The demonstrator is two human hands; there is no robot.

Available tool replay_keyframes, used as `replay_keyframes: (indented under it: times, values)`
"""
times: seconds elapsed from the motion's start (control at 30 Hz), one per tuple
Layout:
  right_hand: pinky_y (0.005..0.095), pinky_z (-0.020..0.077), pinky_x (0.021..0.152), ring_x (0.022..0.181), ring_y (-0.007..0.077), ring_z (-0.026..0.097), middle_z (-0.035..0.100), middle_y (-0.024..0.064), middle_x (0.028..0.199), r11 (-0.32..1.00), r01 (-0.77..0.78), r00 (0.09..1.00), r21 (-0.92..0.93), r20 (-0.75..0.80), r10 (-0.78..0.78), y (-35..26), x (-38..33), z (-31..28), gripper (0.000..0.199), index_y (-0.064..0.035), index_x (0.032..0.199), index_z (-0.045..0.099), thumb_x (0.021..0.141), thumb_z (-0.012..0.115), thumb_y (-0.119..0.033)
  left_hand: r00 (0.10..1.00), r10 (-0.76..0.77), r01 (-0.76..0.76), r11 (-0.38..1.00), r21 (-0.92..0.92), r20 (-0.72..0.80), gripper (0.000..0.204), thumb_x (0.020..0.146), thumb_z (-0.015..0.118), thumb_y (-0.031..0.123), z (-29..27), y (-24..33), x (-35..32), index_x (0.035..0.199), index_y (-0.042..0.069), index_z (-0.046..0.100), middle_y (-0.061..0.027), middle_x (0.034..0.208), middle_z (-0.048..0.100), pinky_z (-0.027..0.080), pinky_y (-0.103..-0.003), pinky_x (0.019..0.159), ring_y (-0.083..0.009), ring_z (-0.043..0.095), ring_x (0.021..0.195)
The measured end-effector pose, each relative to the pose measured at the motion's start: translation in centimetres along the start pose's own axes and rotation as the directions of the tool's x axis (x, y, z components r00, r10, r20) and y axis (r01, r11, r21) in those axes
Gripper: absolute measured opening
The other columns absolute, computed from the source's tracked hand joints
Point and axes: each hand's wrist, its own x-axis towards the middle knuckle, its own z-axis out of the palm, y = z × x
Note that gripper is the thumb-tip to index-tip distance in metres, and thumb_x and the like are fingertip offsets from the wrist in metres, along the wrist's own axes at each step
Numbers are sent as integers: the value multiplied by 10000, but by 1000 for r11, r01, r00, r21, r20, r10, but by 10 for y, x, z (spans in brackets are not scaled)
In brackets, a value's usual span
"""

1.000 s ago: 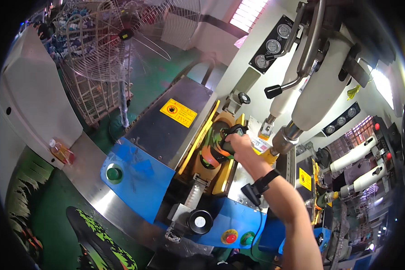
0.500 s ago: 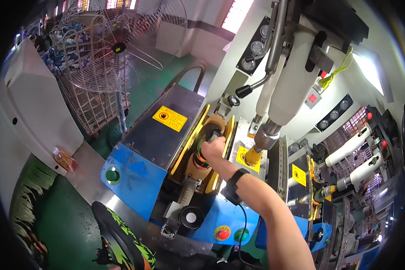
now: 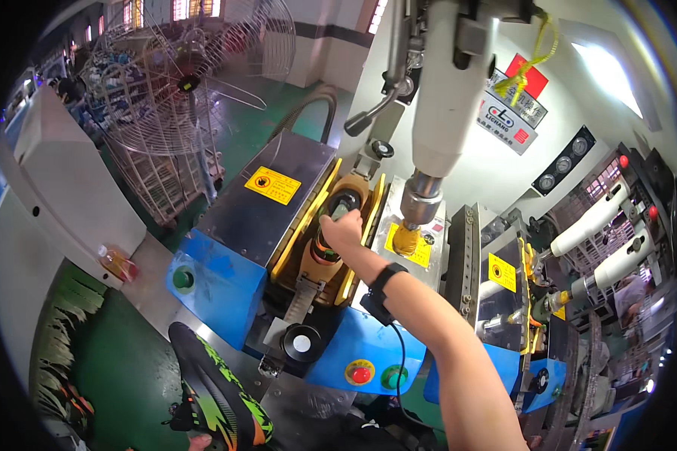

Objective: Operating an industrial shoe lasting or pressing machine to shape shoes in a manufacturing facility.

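While a dark shoe point(image 3: 345, 198) sits mid-view between yellow pads point(image 3: 347, 286), your right hand point(image 3: 344, 230) grips its top, fingers closed. Toward seven o'clock, your left hand point(image 3: 199, 442) touches a black-and-green sneaker point(image 3: 217, 392); I cannot tell its fingers' state.

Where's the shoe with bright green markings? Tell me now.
In the head view, that shoe is at the lower left, just below the leftmost blue panel; a bit of the left hand shows at its bottom end.
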Motion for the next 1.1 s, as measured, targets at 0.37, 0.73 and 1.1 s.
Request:
replay_keyframes:
  times: [0.37, 0.73, 1.1]
  values:
    - [592, 197, 1100, 1376, 449, 262, 311, 327, 1435, 761, 627, 759, -164, 346, -551, 128, -259, -212, 758, 109, 1368, 343, 808, 694, -263, 953, -289, 261, 630, -731, 92, 638, 639, 527, -30, 79, 71, -52, 1276, -16, 488, -183, 1162, 617, 525, -439, 931, -341, 641, 1020]
    - [565, 273, 1077, 1315, 451, 348, 376, 277, 1409, 847, 426, 615, 317, 585, -528, 189, -352, -231, 624, 48, 1328, 408, 797, 666, -151, 940, -286, 132, 807, -576, -186, 531, 659, 573, -37, 91, 120, -183, 1185, 13, 518, -107, 1047, 638, 532, -379, 859, -251, 646, 948]
    - [383, 481, 950, 1238, 322, 521, 514, 251, 1326, 948, 48, 138, 314, 938, -318, 188, -392, -196, 600, 62, 1337, 419, 836, 678, -142, 593, -88, 319, 938, 134, -800, 498, 638, 626, -22, -24, -5, -291, 1128, 9, 541, -94, 981, 611, 488, -335, 856, -234, 606, 918]
